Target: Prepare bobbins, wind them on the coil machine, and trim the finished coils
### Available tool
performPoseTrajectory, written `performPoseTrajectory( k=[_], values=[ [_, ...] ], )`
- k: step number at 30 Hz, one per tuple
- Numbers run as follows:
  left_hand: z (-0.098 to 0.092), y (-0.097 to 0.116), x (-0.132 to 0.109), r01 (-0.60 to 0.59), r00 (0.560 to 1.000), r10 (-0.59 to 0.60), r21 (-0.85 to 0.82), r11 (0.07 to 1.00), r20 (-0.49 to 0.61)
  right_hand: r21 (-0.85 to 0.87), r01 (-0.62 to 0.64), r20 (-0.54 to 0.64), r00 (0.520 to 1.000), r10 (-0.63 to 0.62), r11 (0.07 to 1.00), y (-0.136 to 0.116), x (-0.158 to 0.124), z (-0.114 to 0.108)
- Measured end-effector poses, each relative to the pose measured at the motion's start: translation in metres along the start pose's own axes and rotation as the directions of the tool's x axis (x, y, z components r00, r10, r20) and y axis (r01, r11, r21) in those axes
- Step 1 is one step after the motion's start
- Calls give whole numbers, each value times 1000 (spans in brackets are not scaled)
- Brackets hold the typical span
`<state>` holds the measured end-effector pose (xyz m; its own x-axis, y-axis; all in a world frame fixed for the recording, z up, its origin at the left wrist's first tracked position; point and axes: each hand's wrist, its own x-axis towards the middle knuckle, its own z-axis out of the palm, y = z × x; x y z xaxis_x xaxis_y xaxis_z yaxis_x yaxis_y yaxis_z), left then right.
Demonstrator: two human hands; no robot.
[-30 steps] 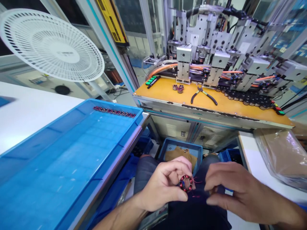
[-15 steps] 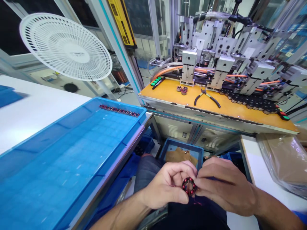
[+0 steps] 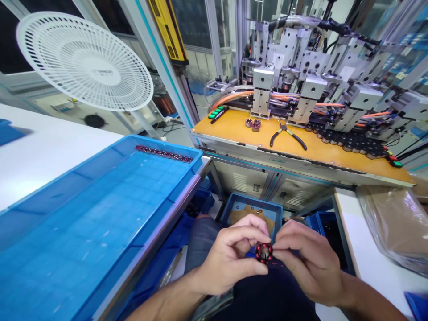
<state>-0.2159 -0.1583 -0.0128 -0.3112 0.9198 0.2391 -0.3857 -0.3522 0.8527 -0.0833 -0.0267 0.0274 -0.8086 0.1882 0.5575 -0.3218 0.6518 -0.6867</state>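
A small ring-shaped motor stator (image 3: 264,253) with dark red windings is held low in front of my body, its open centre turned toward me. My left hand (image 3: 234,254) grips it between the thumb below and the fingers above. My right hand (image 3: 307,258) is closed in a pinch at the stator's right edge, thumb and forefinger together. Whether a wire end lies in that pinch is too small to tell. Thin reddish strands show just below the right fingertips.
A large blue tray (image 3: 143,246) at left holds a row of stators (image 3: 163,154). On the orange bench (image 3: 230,129) are several stators (image 3: 256,125), pliers (image 3: 288,135) and a marker (image 3: 219,116), before a machine (image 3: 310,89). A smaller blue bin (image 3: 277,209) sits below; a fan (image 3: 100,71) stands left.
The stator has tipped to face me more and risen slightly. My right hand has drawn a little lower, its fingers now pinched at the stator's right edge.
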Motion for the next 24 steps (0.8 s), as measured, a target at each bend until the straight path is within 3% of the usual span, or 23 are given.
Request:
performPoseTrajectory(
  k=[3,5,10,12,20,24],
  values=[
    [-1,-2,-2,-76,997,79,125,989,-23,-5,-41,-55,998,41,999,0,-3,7],
    [-3,-2,-3,-61,996,69,157,986,-48,-33,-18,-80,997,16,999,1,-4,8],
    [-10,4,-8,227,974,-228,183,956,-17,-95,66,-55,996,-71,993,3,-5,4],
    [-10,7,-9,277,960,-279,195,941,-15,-112,71,-46,996,-77,991,3,-5,3],
    [-5,6,-11,188,981,-184,69,980,-66,-168,1,-72,997,-13,986,1,-6,3],
    [-7,7,-16,114,991,-107,83,990,-85,-168,-76,-177,983,46,983,3,-9,15]
  ],
)
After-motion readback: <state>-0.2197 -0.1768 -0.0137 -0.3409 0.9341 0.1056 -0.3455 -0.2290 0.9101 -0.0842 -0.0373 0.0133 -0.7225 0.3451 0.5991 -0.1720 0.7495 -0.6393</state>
